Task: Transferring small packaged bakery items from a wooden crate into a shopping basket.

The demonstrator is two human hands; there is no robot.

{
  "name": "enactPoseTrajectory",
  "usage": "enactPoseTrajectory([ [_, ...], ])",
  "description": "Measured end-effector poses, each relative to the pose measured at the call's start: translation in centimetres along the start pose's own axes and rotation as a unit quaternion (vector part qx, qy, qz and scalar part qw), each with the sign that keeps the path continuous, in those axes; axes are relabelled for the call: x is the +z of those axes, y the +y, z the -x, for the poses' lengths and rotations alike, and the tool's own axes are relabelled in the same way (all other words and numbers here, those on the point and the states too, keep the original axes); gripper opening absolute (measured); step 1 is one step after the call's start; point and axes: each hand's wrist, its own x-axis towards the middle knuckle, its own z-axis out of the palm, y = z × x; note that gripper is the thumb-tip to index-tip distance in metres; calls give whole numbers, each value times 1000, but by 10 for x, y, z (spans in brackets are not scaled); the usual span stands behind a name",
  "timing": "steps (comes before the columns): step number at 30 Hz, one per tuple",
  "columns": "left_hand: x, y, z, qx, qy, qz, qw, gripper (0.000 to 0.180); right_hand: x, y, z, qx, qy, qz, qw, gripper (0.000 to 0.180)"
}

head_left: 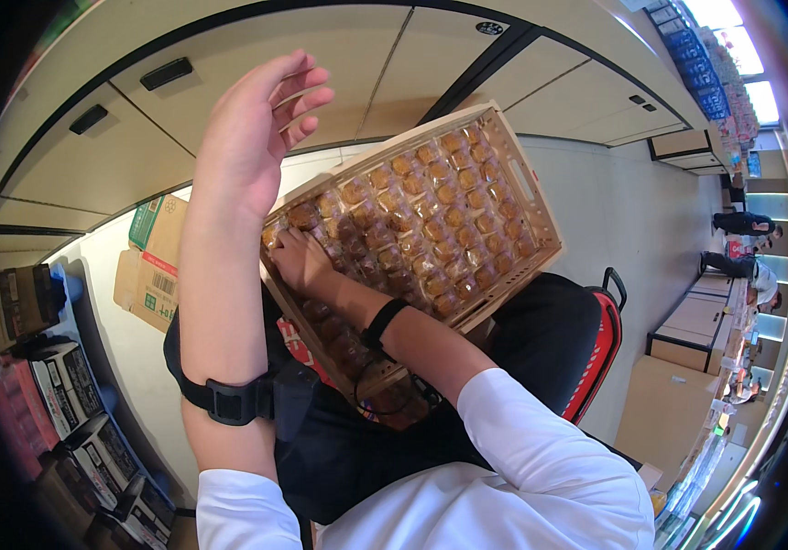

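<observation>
A tan crate holds several rows of small round brown pastries in clear wrappers. It rests tilted on a black-covered seat in front of me. My right hand reaches into the crate's left end, fingers bent down onto the pastries there; whether it grips one is hidden. A black band with a thin cable sits on that wrist. My left hand is raised above and left of the crate, palm turned away, fingers loosely apart and holding nothing. Its forearm carries a black strap.
A black chair with a red frame stands under the crate. A cardboard box lies on the pale floor to the left, with stacked printed boxes beyond it. Beige cabinets run along the top. Other people are far right.
</observation>
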Motion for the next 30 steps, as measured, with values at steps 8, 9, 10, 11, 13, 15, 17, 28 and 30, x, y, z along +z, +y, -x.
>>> enactPoseTrajectory([
  [8, -3, 1, 0, -9, -12, -6, 1000, 25, 5, 4, -11, -11, -48, 31, 998, 11],
  [9, -3, 1, 0, -7, -16, -6, 1000, 25, 4, 3, -11, -11, -48, 32, 998, 11],
  [10, -4, 1, 0, -6, -18, -7, 1000, 25, 3, 1, -12, -6, -68, 43, 997, 13],
  [11, -5, 1, 0, -5, -18, -7, 1000, 25, 2, -1, -13, -1, -87, 53, 995, 16],
  [13, -1, -1, -2, -7, -24, 0, 1000, 25, 3, -2, -14, 19, -89, 90, 992, 18],
  [15, 0, -1, -2, -9, -20, -3, 1000, 25, 6, -6, -16, 37, -92, 124, 987, 19],
  [17, 0, 0, 0, -10, -14, -7, 1000, 25, 7, -11, -19, 55, -112, 163, 979, 22],
  [28, -3, 0, -1, -6, -16, -5, 1000, 24, 6, -9, -18, 63, -106, 138, 983, 23],
  [30, -4, 1, 1, -7, -11, -5, 1000, 25, 6, -9, -15, 54, -89, 114, 988, 22],
])
